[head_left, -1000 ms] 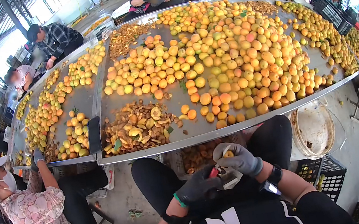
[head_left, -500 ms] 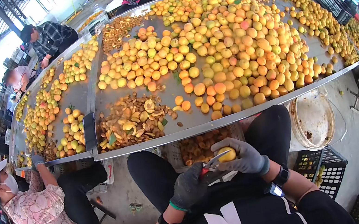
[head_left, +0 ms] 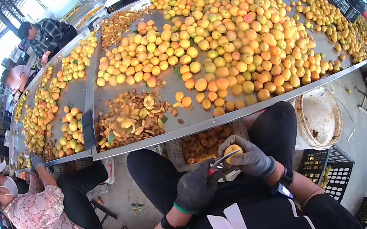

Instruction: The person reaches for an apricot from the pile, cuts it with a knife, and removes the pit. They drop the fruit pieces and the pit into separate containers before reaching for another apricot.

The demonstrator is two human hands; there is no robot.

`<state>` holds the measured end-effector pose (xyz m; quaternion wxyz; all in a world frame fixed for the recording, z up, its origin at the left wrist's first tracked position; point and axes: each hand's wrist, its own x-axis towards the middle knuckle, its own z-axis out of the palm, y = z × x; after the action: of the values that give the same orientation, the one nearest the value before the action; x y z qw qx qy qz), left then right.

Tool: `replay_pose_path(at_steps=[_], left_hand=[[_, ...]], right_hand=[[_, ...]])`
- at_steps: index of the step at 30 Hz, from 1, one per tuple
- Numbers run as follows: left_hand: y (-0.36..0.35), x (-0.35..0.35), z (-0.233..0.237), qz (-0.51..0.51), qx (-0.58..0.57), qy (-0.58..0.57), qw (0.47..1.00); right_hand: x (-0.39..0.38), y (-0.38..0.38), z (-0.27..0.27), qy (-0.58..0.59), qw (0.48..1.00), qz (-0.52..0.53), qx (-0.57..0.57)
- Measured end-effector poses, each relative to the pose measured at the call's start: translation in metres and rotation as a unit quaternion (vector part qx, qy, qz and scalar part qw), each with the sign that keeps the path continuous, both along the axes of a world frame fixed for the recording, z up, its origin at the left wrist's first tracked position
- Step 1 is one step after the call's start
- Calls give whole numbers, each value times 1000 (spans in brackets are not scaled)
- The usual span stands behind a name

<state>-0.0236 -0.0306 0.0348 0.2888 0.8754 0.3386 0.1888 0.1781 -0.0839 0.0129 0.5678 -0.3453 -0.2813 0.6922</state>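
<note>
My left hand (head_left: 194, 190), in a dark grey glove with a green cuff, is closed on a curved cutting tool (head_left: 218, 163) with red on its handle. My right hand (head_left: 251, 157), in a grey glove, grips a yellow-orange fruit (head_left: 233, 152) between thumb and fingers. The tool's metal blade touches the side of the fruit. Both hands are above my lap. Just beyond them, under the table edge, sits a crate (head_left: 176, 156) of cut fruit pieces (head_left: 205, 143).
A metal table (head_left: 186, 130) bears heaped fruit (head_left: 251, 56) and a pile of scraps (head_left: 128, 116). A white bucket (head_left: 320, 116) and black crates (head_left: 339, 176) stand at right. A co-worker (head_left: 48, 217) sits at left; other people are round the table.
The blade now lies across the fruit, whose upper face looks paler and flatter. Both hands have shifted slightly, and the view has tilted a little.
</note>
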Motion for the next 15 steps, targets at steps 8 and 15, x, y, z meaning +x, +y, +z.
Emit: replay_pose_path(at_steps=[8,15], left_hand=[[-9,1,0,47,139,67,987],[-6,7,7,-15,-10,-15,1000]], right_hand=[[-5,-1,0,47,998,-28,25],[-7,-2,4,-45,996,-68,23]])
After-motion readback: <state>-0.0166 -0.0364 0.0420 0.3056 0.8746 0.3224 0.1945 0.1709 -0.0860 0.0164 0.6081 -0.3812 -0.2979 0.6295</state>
